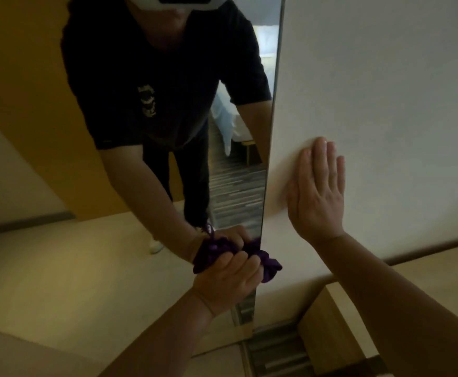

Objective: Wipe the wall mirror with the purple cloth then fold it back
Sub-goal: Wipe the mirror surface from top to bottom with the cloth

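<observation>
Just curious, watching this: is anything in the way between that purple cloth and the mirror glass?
Nothing visible. The left hand presses the bunched purple cloth against the mirror near its right edge; the right hand lies flat on the wall beside it.

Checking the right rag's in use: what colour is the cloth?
Deep purple; the head view shows the cloth bunched in the left hand.
</observation>
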